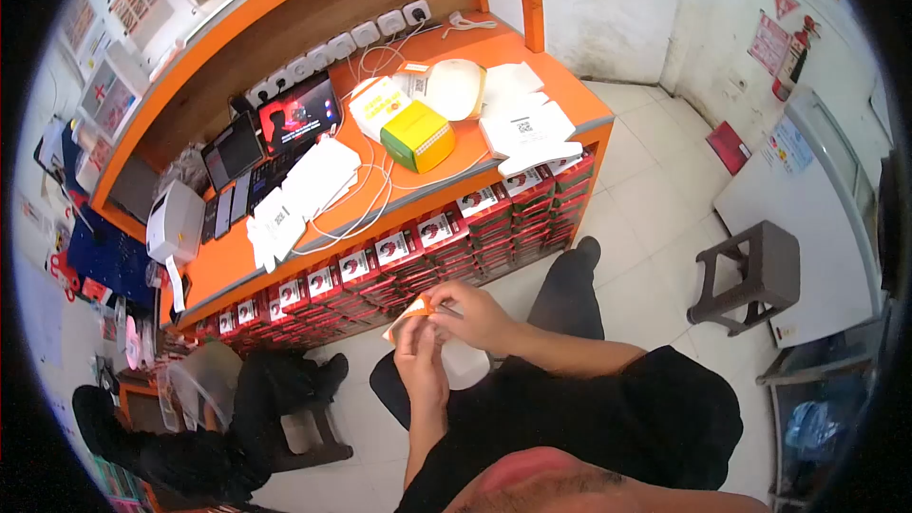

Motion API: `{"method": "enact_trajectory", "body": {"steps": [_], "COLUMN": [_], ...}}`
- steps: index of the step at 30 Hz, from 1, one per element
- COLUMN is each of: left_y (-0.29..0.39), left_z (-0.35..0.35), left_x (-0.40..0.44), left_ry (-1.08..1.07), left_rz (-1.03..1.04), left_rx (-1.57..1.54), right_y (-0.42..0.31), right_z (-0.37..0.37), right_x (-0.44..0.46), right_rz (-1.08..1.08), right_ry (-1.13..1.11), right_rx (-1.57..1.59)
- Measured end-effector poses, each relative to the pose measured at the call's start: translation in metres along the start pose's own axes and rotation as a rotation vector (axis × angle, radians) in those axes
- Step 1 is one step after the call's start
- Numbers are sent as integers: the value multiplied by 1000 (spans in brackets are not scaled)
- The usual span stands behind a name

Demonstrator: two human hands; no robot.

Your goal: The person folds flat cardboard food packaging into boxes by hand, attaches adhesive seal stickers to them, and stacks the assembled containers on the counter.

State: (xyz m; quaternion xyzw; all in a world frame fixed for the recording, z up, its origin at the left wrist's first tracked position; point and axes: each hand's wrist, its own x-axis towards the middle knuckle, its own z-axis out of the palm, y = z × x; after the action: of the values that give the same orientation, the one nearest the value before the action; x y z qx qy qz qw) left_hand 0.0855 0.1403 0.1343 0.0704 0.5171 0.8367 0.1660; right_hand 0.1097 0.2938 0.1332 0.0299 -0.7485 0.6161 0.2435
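Observation:
Both hands are close together above my lap. My left hand (421, 368) is closed on a small orange-and-white piece (410, 316), perhaps a label or packet. My right hand (472, 315) pinches at the upper right edge of the same piece. A thin dark stick-like object (446, 311) lies along its fingers, too small to name. Under the hands a white rounded object (464, 366) rests on my lap, partly hidden by the left hand and wrist.
An orange counter (560, 71) stands ahead, carrying a yellow-green box (418, 137), white label stacks (318, 176), a tablet (299, 112) and a white printer (176, 218). Red boxes (394, 247) fill its front. A co-worker (204, 451) sits left; a brown stool (750, 275) stands right.

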Motion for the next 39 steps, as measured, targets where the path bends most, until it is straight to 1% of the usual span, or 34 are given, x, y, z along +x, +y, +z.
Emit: {"method": "enact_trajectory", "body": {"steps": [2, 3, 4, 5, 6, 7, 8, 9, 10, 11, 12, 13, 15, 16, 17, 18, 19, 20, 21, 23, 24, 27, 28, 30, 31, 33, 35, 36, 39], "left_y": [27, 36, 34, 32, 31, 34, 38, 36, 29, 21, 11, 10, 7, 9, 8, 6, 8, 10, 5, -7, -9, -27, -31, -27, -27, -24, -19, -23, -5], "left_z": [14, 17, 7, -1, -9, -13, -10, -11, -15, -20, -24, -24, -23, -25, -24, -21, -13, -6, -8, -15, -14, -22, -15, -12, -11, -14, -15, -23, -27], "left_x": [-14, -18, -19, -12, -6, -3, 4, 8, 15, 21, 24, 24, 24, 25, 26, 25, 22, 20, 18, 17, 15, 11, 9, 10, 10, 12, 12, 15, 13], "left_ry": [-59, -85, -90, -18, 55, 131, 173, 97, 20, -59, -122, -107, -80, -142, -101, -58, -13, -15, -10, 1, 57, 99, 141, 155, 159, 119, 79, 25, -212], "left_rz": [-73, -105, -19, 67, 150, 230, 183, 114, 46, -19, -39, -98, -218, -225, -204, -184, -162, -225, -218, -198, -184, -68, -29, -4, 7, -35, -74, -116, -273], "left_rx": [97, 145, 133, 173, 210, 246, 352, 306, 258, 210, 194, 74, -167, -351, -237, -123, -10, -53, -18, 52, 44, 172, 146, 268, 328, 339, 385, 359, 581], "right_y": [6, 11, 16, 19, 22, 21, 20, 18, 3, -2, -5, -6, -1, -1, -1, -1, -1, -1, -1, -15, -19, 16, 10, -4, -10, -17, 12, 28, 30], "right_z": [-8, -12, -18, -24, -29, -32, -34, -33, -28, -23, -17, -12, -5, 1, 5, 6, 6, 6, 5, -6, -10, 2, 0, -8, -9, -8, -1, 1, -9], "right_x": [-2, -1, 0, 1, 3, 6, 9, 10, 10, 10, 8, 6, 0, -2, -3, -6, -8, -10, -11, -7, -5, -9, -6, -2, -2, -2, -6, -8, -8], "right_rz": [178, 173, 168, 166, 208, 213, 220, 226, 340, 338, 334, 327, 420, 456, 495, 520, 509, 497, 483, 499, 503, 404, 399, 388, 442, 550, 334, 227, 241], "right_ry": [46, 102, 156, 207, 211, 156, 98, 39, -19, -58, -94, -127, -127, -122, -116, -101, -85, -71, -60, -159, -205, -85, -102, -134, -132, -123, -41, -1, 87], "right_rx": [133, 166, 198, 227, 305, 346, 388, 431, 482, 466, 450, 434, 522, 589, 658, 617, 498, 379, 260, 78, -12, 48, -10, -128, -71, 48, -130, -216, -239]}}
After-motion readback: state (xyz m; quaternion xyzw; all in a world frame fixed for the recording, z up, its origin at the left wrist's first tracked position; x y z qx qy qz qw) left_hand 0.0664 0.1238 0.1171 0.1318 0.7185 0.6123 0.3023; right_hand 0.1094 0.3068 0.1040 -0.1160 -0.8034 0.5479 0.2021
